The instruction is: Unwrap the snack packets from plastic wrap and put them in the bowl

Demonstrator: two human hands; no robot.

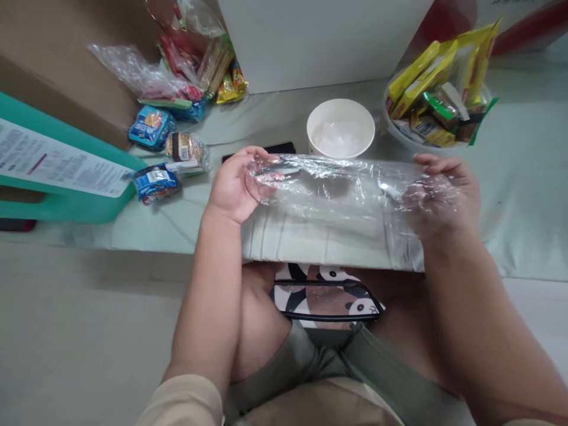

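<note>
A sheet of clear, crinkled plastic film (341,186), perhaps a bag, stretches between my two hands above the table's front edge. My left hand (237,183) grips its left end with the fingers curled in. At the other end, my right hand (446,192) has the film bunched over the palm and fingers. Just beyond the film stands a white paper bowl (341,127) with something whitish and translucent inside. A dark phone-like slab (279,148) lies behind my left hand, partly covered by it.
A clear tub (394,133) full of yellow snack packets stands at the right. Wrapped snacks (153,127) and plastic bags (190,65) lie at the left, near a teal container (100,204) with a label. Behind rises a white box (323,41). A panda-print bag (319,296) sits between my legs.
</note>
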